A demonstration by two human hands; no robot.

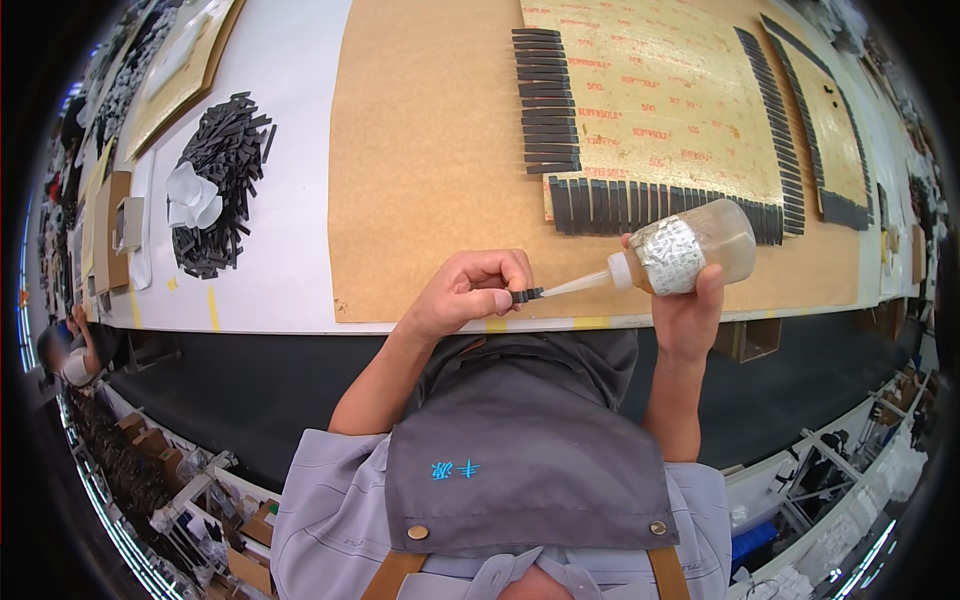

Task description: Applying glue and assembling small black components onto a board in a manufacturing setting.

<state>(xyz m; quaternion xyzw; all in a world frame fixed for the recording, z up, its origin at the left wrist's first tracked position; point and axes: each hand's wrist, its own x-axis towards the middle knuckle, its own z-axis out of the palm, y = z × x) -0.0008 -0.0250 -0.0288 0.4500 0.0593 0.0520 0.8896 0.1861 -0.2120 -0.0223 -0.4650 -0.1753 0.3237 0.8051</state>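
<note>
My left hand [470, 292] is closed in a pinch over the near edge of the table, gripping a few small black strips [525, 295] that stick out to the right. My right hand [688, 308] is wrapped around a squeeze bottle [700, 248] with a silvery label and a yellowish, see-through body. The bottle is tipped so that its long thin nozzle [580, 284] points left, with the tip at the end of the strips. Whether the tip touches them, I cannot tell.
A tan board [430, 150] covers the table's middle. On it, a printed yellowish sheet [660, 110] has black strips lined along its edges. Another edged sheet [825, 130] lies right. A heap of black strips [225, 180] with a white crumpled piece [193, 197] lies left.
</note>
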